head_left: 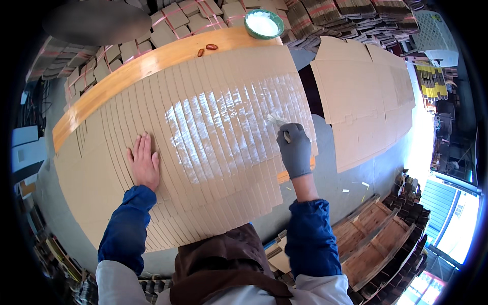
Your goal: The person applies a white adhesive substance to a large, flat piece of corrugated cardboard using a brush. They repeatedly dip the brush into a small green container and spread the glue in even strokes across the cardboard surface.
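Note:
Many cardboard sheets (127, 198) lie fanned out in overlapping rows on a wooden table, each showing a narrow strip. A wet, shiny white paste (218, 127) coats the strips across their middle and right part. My right hand (296, 151), in a dark grey glove, is closed round the handle of a brush (275, 120). The pale bristles touch the coated strips near the right edge. My bare left hand (145, 165) rests flat on the sheets to the left of the paste, fingers stretched out and holding nothing.
A green bowl (267, 36) of white paste stands at the table's (152, 57) far edge, with two small brown oval things (212, 47) nearby. More flat cardboard (361, 101) lies to the right. Bundled cardboard (178, 19) fills the back; wooden pallets (373, 229) lie at lower right.

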The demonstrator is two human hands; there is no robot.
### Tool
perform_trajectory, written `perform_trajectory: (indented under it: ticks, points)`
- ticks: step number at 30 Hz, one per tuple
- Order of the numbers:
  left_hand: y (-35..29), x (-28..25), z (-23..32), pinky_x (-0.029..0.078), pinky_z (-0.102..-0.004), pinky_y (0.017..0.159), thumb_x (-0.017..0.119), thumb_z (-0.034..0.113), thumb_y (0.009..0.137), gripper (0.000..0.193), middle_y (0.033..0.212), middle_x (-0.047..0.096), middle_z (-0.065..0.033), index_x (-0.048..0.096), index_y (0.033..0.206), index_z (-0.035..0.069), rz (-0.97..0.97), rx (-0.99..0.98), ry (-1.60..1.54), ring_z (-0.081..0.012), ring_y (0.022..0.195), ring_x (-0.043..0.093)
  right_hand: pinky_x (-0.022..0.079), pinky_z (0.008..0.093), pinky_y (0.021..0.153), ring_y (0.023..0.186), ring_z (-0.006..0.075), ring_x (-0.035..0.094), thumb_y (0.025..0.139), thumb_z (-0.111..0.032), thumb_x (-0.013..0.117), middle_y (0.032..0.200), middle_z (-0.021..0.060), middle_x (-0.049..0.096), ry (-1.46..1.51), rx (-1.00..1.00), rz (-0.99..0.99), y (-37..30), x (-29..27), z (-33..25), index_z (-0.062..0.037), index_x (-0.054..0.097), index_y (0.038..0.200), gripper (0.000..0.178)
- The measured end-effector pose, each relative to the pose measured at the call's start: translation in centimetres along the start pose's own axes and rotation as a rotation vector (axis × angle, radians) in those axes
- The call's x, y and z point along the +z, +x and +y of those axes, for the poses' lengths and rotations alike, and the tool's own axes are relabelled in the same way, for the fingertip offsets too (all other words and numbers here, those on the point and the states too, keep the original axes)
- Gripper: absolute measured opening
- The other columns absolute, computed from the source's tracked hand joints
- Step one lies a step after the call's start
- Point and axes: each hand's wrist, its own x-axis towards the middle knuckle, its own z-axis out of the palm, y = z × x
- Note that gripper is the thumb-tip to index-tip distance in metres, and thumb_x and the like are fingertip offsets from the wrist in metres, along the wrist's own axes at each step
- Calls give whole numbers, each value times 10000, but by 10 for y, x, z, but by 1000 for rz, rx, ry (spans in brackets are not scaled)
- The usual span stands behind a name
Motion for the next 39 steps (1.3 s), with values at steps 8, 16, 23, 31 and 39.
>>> perform_trajectory:
  ticks: [8,16,23,31,39]
  points:
    - [0,-4,1,117,-529,1201,458,195,982,554,1570,345,-65,333,1511,90,-12,3,8,-256,1482,249,536,466,693,792,386,657,834,-117,671,969,140,637,46,-68,-52,0,1,-15,-97,619,940,119]
    - [-1,-2,1,119,-526,1201,453,211,989,542,1556,369,-57,345,1507,94,-27,-9,8,-246,1479,258,528,475,701,780,391,656,846,-131,681,936,143,644,34,-10,-29,0,4,-12,-91,623,925,106]
    - [-3,-3,-1,116,-528,1201,455,211,990,548,1564,358,-53,338,1513,98,-26,-14,9,-246,1478,259,535,466,684,777,386,660,854,-111,668,922,151,646,16,-3,-122,-8,6,-23,-83,629,905,71]
    - [0,1,1,111,-533,1200,437,216,997,543,1574,343,-58,330,1518,102,-35,-17,-17,-253,1481,250,527,435,731,842,375,658,833,-87,680,923,165,652,126,5,-67,-3,-2,4,-72,637,910,89]
    - [0,5,-4,102,-536,1200,431,216,996,554,1578,334,-66,319,1525,99,-45,-28,8,-253,1479,252,534,401,764,846,349,663,803,-52,687,945,131,660,135,-65,-161,-53,-8,-18,-72,647,931,135]
